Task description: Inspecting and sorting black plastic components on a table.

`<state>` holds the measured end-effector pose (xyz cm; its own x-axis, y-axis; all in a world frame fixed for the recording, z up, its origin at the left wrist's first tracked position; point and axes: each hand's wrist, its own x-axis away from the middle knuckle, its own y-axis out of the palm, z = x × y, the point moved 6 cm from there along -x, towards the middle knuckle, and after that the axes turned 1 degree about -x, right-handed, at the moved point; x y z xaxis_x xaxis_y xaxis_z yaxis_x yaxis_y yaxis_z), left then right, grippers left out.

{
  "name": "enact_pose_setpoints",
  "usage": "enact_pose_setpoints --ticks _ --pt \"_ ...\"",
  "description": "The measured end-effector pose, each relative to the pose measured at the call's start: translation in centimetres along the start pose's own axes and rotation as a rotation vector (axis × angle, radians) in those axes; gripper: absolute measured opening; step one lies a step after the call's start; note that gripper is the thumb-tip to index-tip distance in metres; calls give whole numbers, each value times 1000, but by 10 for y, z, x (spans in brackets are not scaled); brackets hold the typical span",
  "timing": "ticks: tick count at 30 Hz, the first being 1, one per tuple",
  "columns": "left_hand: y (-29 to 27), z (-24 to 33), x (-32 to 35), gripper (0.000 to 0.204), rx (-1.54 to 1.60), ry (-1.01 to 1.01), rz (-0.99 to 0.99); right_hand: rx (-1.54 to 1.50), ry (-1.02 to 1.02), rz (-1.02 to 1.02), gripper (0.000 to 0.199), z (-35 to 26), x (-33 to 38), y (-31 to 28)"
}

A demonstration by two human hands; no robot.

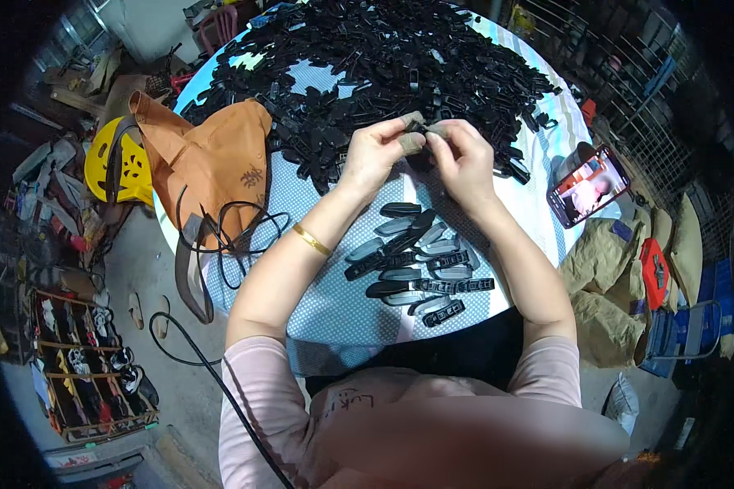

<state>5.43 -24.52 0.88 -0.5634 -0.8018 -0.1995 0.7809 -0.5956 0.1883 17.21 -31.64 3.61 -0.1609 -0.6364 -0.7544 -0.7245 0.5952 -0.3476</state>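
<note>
My left hand (373, 153) and my right hand (468, 160) meet over the near edge of a pile, fingertips pinched on a small black piece (417, 127). Its exact kind is mostly hidden by the fingers. Greyish coverings wrap some of my fingertips. Beyond my hands spreads a big heap of small black parts (367, 69), some with buckle-like frames. Between my forearms, black and grey strap-like pieces (400, 261) lie in overlapping rows on the patterned tablecloth (334, 306).
An orange-brown cloth bag (220, 163) and a looped black cable (228, 228) lie on the left. Beyond them is a yellow plastic chair back (114, 161). A phone (589, 187) stands at the right edge, near brown sacks (603, 269). A shoe rack (90, 367) stands lower left.
</note>
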Motion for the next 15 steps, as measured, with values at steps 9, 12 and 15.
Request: enact_pose_setpoints --ticks 9,12,15 --pt "1 11 -2 26 91 -6 -129 -385 506 -418 25 17 7 16" --pt "4 16 -2 23 49 35 -173 -351 402 -386 26 16 9 15" --pt "7 20 -1 22 4 57 -158 -140 315 -442 21 12 4 8"
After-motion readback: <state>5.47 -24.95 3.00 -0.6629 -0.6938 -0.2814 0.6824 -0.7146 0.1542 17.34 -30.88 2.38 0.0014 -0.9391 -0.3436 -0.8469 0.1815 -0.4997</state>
